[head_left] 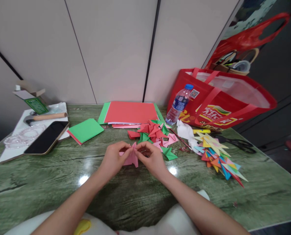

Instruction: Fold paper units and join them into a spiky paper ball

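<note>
A pink folded piece of origami paper [133, 159] is held just above the green table, near its middle. My left hand [116, 156] pinches it from the left between thumb and fingers. From the right, my right hand [151, 158] pinches the same paper, and the fingertips of both hands almost meet at its top fold. Part of the paper is hidden behind the fingers. Right behind my hands lies a loose pile of red, green and pink folded paper pieces [156, 130].
Behind the pile lies a stack of coloured paper sheets [133, 112]. Smaller green sheets [86, 130], a phone [47, 137] and a hammer [46, 117] lie left. To the right are a water bottle [179, 104], a red bag [209, 101], multicoloured folded stars [218, 156] and scissors [238, 143].
</note>
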